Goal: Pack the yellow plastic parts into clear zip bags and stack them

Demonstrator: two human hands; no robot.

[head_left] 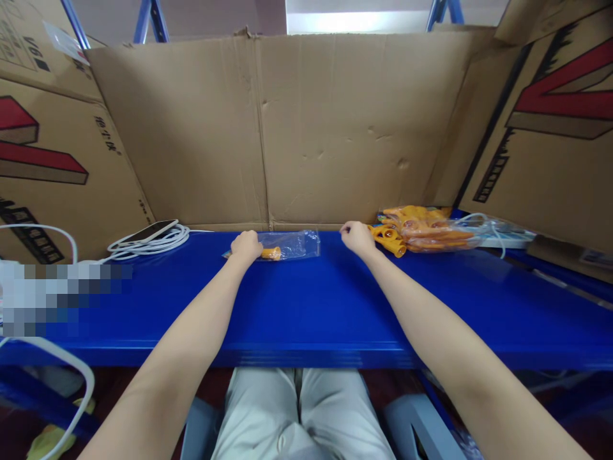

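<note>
At left hand [246, 245], one clear bag [301, 244]

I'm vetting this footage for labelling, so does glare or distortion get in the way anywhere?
Head view: glints on the clear bag at the left hand; bright, washed-out strip above the cardboard panel; side boxes apparently stretched by the wide lens; pixelated patch at left hiding detail.

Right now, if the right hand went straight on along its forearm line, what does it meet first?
Likely the cardboard wall at the back of the blue table: the right hand points forward and leftward at it. Depth is unclear from one view, so I can't say how near.
</note>
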